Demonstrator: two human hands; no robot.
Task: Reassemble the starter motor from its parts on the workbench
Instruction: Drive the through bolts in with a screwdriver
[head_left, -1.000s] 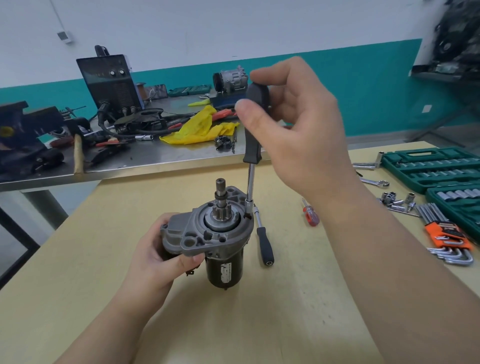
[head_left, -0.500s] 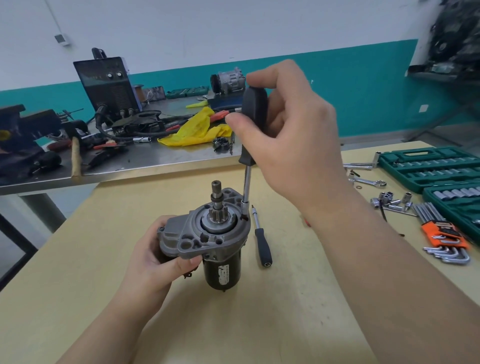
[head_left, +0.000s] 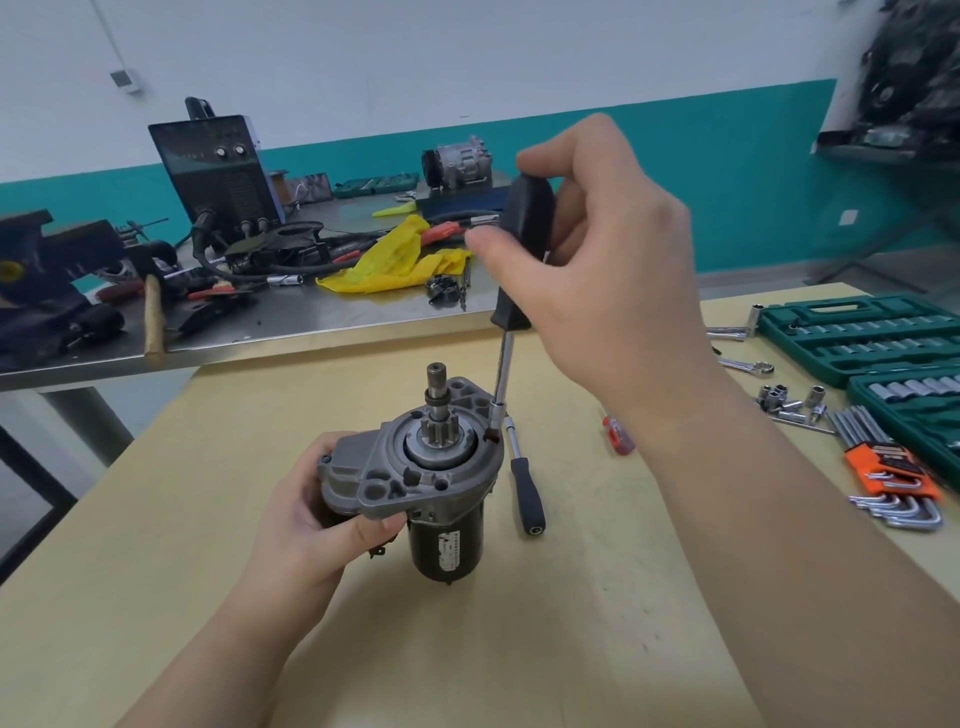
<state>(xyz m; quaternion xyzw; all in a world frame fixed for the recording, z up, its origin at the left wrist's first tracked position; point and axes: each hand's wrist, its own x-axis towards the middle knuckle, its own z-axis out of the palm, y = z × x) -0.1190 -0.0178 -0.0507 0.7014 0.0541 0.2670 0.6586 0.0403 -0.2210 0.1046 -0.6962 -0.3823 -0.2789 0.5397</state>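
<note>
- Workbench (head_left: 156, 519): pale wood, smooth.
- Starter motor (head_left: 415, 467): centre, upright, shaft toward 12 o'clock; cast grey nose, black cylindrical body.
- Left hand (head_left: 311, 525): fingers wrapped round housing at 9 o'clock.
- Right hand (head_left: 608, 270): fingers clamped on black-handled screwdriver (head_left: 522, 249), steel shank down at 2 o'clock.

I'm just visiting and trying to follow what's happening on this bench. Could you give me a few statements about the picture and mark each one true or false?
1. The left hand grips the starter motor, which stands upright on the wooden table. True.
2. The right hand holds a hammer. False: it grips the black handle of a driver whose shaft points down to the motor's housing.
3. The motor's pinion gear points up. True.
4. The yellow cloth lies under the motor. False: it lies on the metal bench behind.
5. A second black-handled driver lies on the table right of the motor. True.
6. The green socket case is shut. False: it lies open.
</note>
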